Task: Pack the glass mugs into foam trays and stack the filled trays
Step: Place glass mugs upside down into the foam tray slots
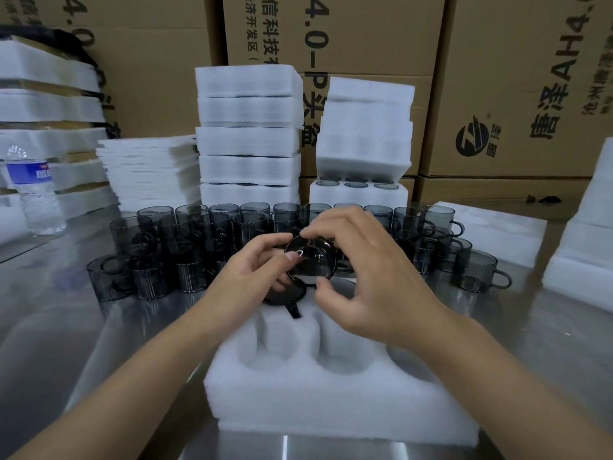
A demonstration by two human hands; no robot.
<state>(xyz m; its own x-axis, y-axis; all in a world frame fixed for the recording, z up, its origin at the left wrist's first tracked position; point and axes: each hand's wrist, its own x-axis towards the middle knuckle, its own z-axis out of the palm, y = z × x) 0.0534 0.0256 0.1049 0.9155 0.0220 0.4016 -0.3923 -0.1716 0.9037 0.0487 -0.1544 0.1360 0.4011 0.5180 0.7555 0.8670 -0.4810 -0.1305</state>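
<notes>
Nearest me, a white foam tray [331, 386] sits on the steel counter [66, 327], its round pockets open to the top. At the tray's far edge I see a seated mug [285, 293] down in a pocket, with its dark handle lying in the slot toward me.

Just above that far edge, both my hands are on one smoky glass mug [310, 260], tilted so its mouth faces me. My left hand [252, 273] pinches the rim from the left. My right hand [361, 270] curls over it from the right, fingers on top and thumb underneath. The mug is in the air, not in a pocket.

Behind my hands, the loose mugs [199, 240] stand packed in rows across the counter. A foam slab [491, 234] lies to their right.

Farther back, a tall stack of trays [248, 137] rises at centre. Flat foam sheets [149, 171] are piled to its left. To its right, a second stack [361, 134] sits on a tray that shows mug rims. A water bottle [31, 190] stands far left. Cardboard boxes [331, 34] wall off the back.
</notes>
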